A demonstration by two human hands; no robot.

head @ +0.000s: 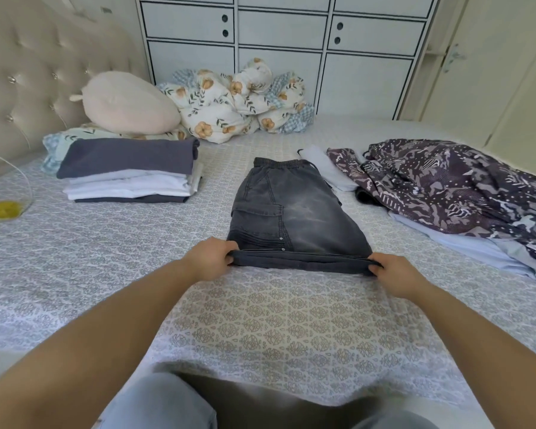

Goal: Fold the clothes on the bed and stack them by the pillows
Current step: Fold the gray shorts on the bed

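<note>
Dark grey denim shorts (294, 209) lie flat in the middle of the bed, folded in half lengthwise, waistband away from me. My left hand (209, 258) pinches the near left corner of the hem, and my right hand (395, 274) pinches the near right corner. A stack of folded clothes (130, 171), grey on top and white beneath, sits at the left by the pillows (127, 103). To the right lies an unfolded heap with a purple patterned garment (452, 184) over pale blue and white pieces.
The patterned bedsheet (260, 320) covers the bed. A bundled floral blanket (239, 100) lies at the far edge before white drawers (279, 32). A tufted headboard (22, 72) stands at the left, with a yellow object (0, 209) near the left edge.
</note>
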